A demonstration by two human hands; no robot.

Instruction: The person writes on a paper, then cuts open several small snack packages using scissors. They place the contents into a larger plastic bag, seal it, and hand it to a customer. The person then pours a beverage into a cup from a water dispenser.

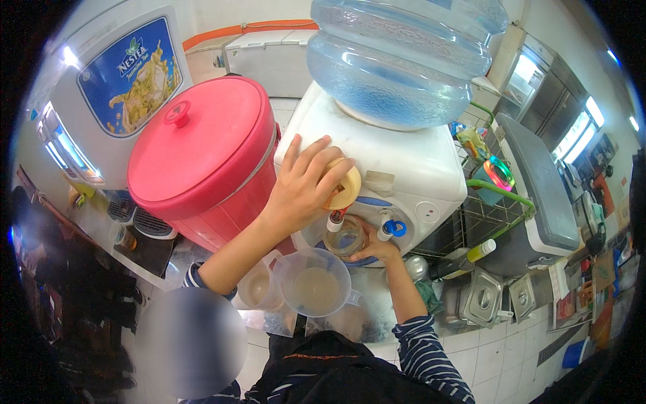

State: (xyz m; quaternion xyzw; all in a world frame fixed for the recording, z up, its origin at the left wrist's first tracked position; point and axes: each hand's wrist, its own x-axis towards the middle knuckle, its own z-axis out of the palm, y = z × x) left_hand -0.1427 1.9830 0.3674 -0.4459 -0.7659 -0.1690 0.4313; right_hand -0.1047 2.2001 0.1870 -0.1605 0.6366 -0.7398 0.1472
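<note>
My left hand (306,176) is closed round a pale yellow lid (349,189), held against the front of the white water dispenser (383,151), just above its red-levered tap (336,219). Beneath that tap, my right hand (378,245) grips a clear jar (344,240) from its right side. The jar's contents are hard to make out. A blue-levered tap (392,227) sits right beside my right hand. Close to my body stands a translucent plastic jug (291,285) with cloudy liquid in it, next to a smaller clear jug (258,288).
A large blue water bottle (407,64) stands upside down on the dispenser. To the left is a big red lidded drum (198,145), close to my left forearm. At the right are a green-edged wire rack (501,192), a grey-lidded cooler box (542,185) and metal pan lids (486,294).
</note>
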